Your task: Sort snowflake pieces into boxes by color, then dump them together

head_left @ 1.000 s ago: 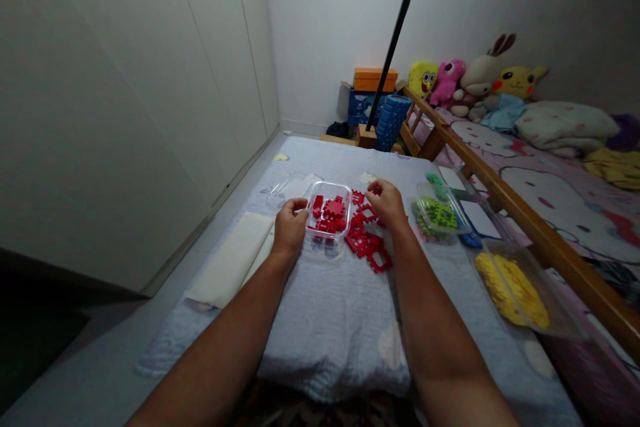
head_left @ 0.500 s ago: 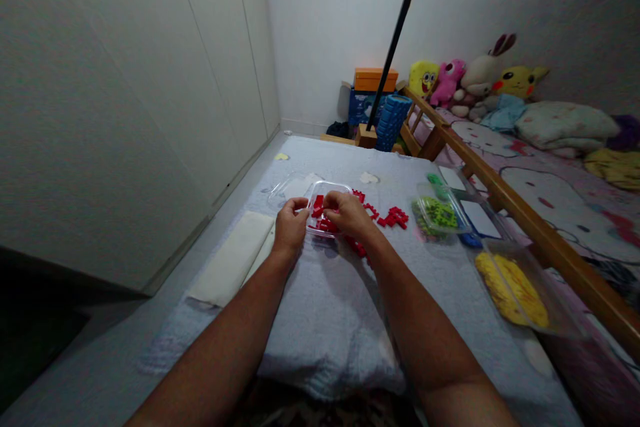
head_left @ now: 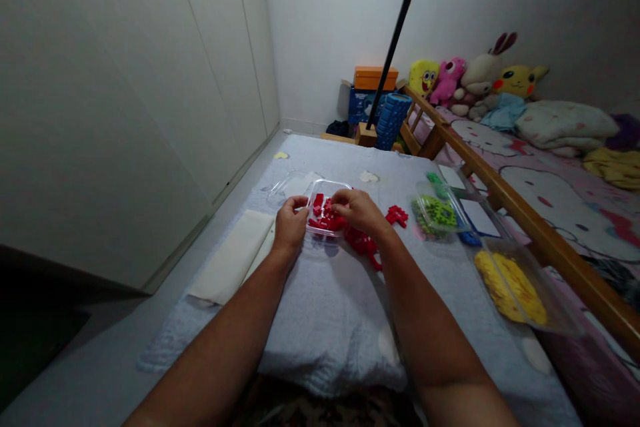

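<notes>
A clear plastic container [head_left: 332, 183] stands on the cloth-covered table with several red toy building pieces [head_left: 325, 223] in it. My left hand [head_left: 291, 224] pinches the container's left rim between thumb and fingers. Over the container's right side is my right hand [head_left: 356, 208], its fingertips pressed together; what they hold, if anything, is hidden. More red pieces [head_left: 362, 244] lie on the cloth under and beside my right wrist, and a small red cluster [head_left: 397, 215] lies farther right.
A clear lid [head_left: 284, 187] lies behind my left hand, and a folded cream cloth [head_left: 231, 255] to its left. On the right stand clear containers with green pieces [head_left: 438, 212] and yellow pieces [head_left: 510, 287]. A wooden bed rail [head_left: 530, 227] runs along the right.
My right hand has shifted slightly right from over the container's middle, uncovering more of the red pieces inside. My left hand stays at the container's left rim.
</notes>
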A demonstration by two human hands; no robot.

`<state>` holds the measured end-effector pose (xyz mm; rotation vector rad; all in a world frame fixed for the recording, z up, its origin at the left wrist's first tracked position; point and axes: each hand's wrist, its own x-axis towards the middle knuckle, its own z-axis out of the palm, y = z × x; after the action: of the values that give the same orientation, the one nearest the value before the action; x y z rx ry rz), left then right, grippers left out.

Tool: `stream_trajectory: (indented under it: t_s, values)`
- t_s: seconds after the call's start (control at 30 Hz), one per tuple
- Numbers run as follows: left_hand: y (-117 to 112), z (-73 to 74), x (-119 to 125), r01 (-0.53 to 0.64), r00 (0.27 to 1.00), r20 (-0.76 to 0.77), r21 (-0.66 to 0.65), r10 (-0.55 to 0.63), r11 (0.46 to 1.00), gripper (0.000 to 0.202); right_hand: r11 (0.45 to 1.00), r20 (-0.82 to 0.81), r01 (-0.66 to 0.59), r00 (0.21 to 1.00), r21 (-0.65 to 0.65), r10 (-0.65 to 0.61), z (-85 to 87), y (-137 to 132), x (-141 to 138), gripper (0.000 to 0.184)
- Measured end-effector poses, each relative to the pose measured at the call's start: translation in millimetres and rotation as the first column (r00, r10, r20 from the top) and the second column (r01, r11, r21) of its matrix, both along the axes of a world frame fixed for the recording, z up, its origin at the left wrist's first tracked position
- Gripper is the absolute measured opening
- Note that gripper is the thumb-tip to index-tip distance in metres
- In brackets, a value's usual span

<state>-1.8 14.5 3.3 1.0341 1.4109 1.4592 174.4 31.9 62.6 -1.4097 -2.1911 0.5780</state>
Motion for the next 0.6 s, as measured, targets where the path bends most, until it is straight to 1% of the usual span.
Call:
stream_trajectory:
  t_s: [0.1,0.2,0.27,0.33,0.47,0.53,0.6]
  values:
    - [-0.6,-0.3,0.6,-0.003,1.0,0.0,-0.005,0.003,1.0,0.029,0.995,-0.046,0.093,0.995,0.025,-0.092,7.4,3.5,21.2,0.013]
    - [-0.6,0.0,1.4,-0.004,1.0,0.007,-0.014,0.004,1.0,0.028,0.984,0.0,0.177,0.984,0.026,-0.177,13.3,1.8,40.8,0.013]
    - [0.1,-0.2,1.6,-0.002,1.0,0.01,-0.01,0.002,1.0,0.028,0.978,0.084,0.207,0.975,0.01,-0.207,13.8,-3.6,49.8,0.015]
    - [0.9,-0.9,1.6,0.0,1.0,0.006,-0.004,0.0,1.0,0.028,0.978,0.211,0.21,0.956,-0.002,-0.204,11.3,-11.7,55.0,0.018]
    - [1.6,-2.8,1.1,0.003,1.0,-0.004,0.001,-0.002,1.0,0.029,0.977,0.478,0.212,0.861,-0.029,-0.172,2.6,-30.0,59.7,0.02]
    - [1.2,-2.9,0.9,0.008,1.0,-0.007,0.001,-0.008,1.0,0.03,0.97,0.544,0.236,0.822,-0.053,-0.17,-1.2,-36.9,63.0,0.02]
    - [0.7,-2.3,1.0,0.011,1.0,-0.008,0.001,-0.011,1.0,0.03,0.964,0.558,0.254,0.813,-0.08,-0.168,-4.5,-41.2,67.4,0.025]
